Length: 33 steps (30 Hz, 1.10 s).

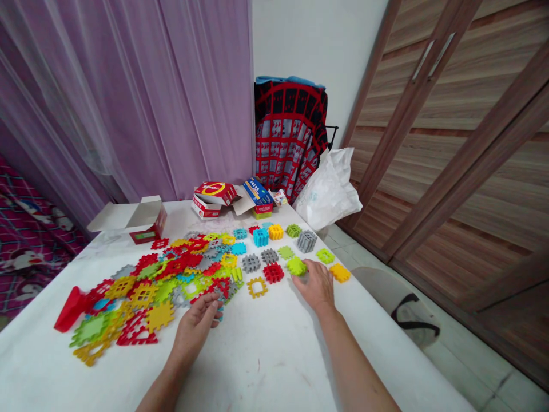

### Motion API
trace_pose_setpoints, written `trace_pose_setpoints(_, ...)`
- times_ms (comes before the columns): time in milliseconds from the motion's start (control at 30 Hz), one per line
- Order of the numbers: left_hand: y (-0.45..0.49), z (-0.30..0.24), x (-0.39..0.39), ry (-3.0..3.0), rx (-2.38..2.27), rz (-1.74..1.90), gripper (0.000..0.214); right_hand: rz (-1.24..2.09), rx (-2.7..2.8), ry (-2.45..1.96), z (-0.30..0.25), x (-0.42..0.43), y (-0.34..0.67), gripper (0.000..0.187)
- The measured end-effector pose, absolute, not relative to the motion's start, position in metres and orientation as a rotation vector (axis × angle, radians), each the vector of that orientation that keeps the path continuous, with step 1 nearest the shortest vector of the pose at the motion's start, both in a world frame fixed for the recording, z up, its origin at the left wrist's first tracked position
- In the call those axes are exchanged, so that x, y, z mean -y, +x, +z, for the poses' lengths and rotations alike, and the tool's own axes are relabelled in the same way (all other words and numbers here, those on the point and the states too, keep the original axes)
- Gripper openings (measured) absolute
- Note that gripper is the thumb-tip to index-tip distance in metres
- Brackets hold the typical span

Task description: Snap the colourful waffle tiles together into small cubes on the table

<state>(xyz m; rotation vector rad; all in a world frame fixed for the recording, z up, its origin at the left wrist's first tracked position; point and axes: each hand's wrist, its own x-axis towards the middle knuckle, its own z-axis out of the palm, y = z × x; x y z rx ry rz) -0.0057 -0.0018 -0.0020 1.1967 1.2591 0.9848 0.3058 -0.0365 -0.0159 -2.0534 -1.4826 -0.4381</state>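
A big heap of flat interlocking plastic tiles (150, 286) in red, yellow, green, grey and blue covers the left of the white table (266, 355). My left hand (197, 326) rests at the heap's near edge, fingers curled around a small blue-grey tile. My right hand (315, 283) lies farther right, its fingers on a green cube block (295, 265). Around it stand other built cubes: red (273, 272), grey (251, 262), blue (260, 236), yellow (275, 232) and orange-yellow (340, 272).
An open red-and-white carton (132, 220) sits at the table's back left, with several small boxes (231, 197) at the back middle. A white plastic bag (328, 189) and a draped red-black chair (289, 137) stand behind. A stool (398, 303) is right of the table.
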Motion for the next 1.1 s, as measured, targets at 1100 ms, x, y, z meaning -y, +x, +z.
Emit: trace_pose_setpoints(1100, -0.0105, -0.0117, -0.0009, 1.241, -1.219, 0.977, 0.053, -0.461, 1.344, -2.138, -0.0186, 0.0326, 0.2990, 0.019)
